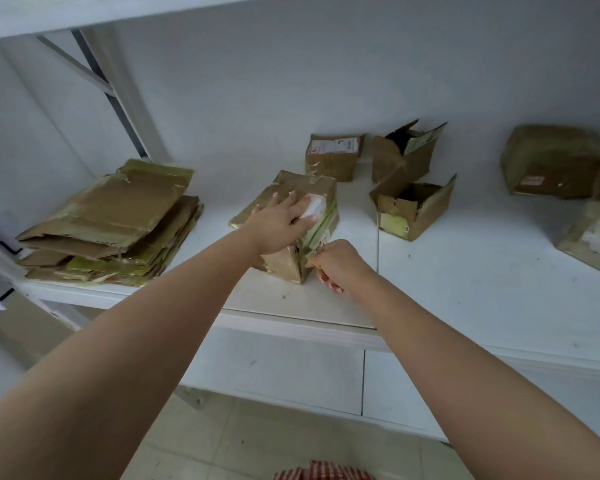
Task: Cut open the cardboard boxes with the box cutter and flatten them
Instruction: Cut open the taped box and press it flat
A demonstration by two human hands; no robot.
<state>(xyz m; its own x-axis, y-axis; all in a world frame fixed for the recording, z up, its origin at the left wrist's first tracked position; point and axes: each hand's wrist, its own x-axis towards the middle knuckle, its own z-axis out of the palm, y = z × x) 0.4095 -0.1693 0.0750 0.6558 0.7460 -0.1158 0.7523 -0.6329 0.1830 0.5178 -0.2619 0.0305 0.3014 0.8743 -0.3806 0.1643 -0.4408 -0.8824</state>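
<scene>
A strip of red-and-white checked cloth [323,472] is seen at the near edge, above a tiled floor [222,445]. Two bare forearms are stretched from the near corners over the front edge of a white shelf [465,289].

The right hand [340,263] is curled into a fist at the near right corner of a taped cardboard box [291,216]. Something thin is pinched between its fingers and held against the box's vertical edge. This is probably the box cutter [314,258], though so little of it shows that it cannot be told for certain.

The left hand [281,220] is laid flat on top of the same box, with fingers straight and spread, pressing beside a white label [314,206]. The box stands upright near the middle of the shelf, its seams covered in greenish glossy tape.

To the left, well apart from this box, a stack of flattened cardboard [111,226] is piled on the shelf.

Farther back and to the right, an open box [413,209] is set with its flaps raised. Behind it another opened box [406,154] is tilted against the wall, and a closed labelled box [333,155] is placed just left of that.

At the far right, a large taped box [555,161] and a flatter package [593,237] are found, the package being cut off by the frame
</scene>
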